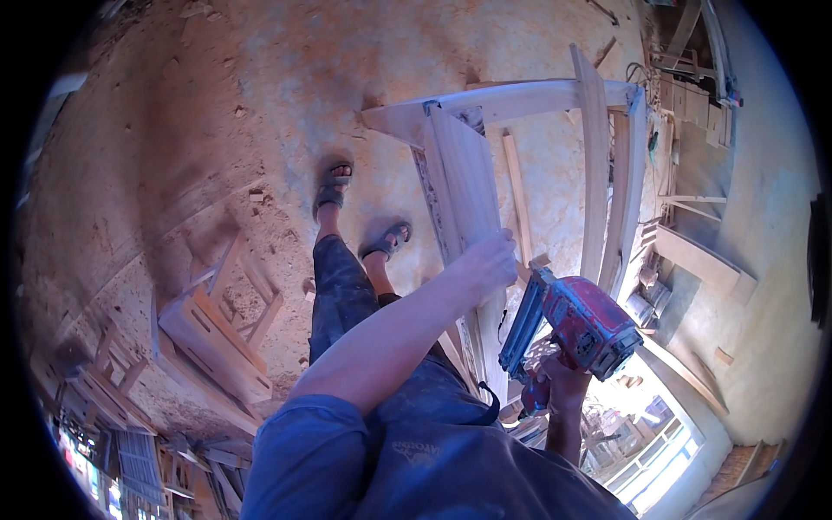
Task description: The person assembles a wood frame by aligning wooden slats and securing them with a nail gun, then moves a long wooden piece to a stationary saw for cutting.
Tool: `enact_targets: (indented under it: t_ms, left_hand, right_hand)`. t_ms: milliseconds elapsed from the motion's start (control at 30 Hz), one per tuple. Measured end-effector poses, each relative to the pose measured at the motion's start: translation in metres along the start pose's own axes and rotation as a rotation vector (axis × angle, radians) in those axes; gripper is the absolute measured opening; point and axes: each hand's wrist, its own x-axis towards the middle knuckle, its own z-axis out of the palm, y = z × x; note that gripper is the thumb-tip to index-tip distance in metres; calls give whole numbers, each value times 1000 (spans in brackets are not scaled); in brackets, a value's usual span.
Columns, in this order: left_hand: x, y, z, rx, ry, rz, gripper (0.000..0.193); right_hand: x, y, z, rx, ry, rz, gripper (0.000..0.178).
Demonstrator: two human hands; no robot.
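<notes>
A red nail gun (589, 316) with a blue-grey magazine is in my right hand (562, 381), whose fingers wrap round its handle. Its nose end is close to a small wood block (540, 260) by the frame. My left hand (490, 263) is closed at the edge of a wide pale wooden board (468, 178), reaching across in front of my body; the fingertips are partly hidden. This board is part of a wooden frame, joined at its far end to a crosswise rail (529, 100). A long plank (593, 165) lies over the frame's right side.
Slotted wooden pieces (217, 334) lie on the dusty floor at left, with more stacked timber (139, 464) behind. A thin wood strip (516, 195) lies inside the frame. Offcuts and boards (702, 260) lean along the right wall. My sandalled feet (334, 186) are left of the frame.
</notes>
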Motion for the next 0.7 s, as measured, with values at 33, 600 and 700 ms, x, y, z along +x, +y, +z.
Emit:
enact_targets:
  t_ms: [33,600,700]
  left_hand:
    - [0,-2,-3,1,0,-2,12]
    - [0,6,23,83,71,-19,7]
    - [3,6,36,108,141,-34,9]
  right_hand:
    - [1,0,1,9,6,-7,47]
    - [26,-73,17,-121,-149,24,11]
    - [32,-88,28,-124,-156,-109,11]
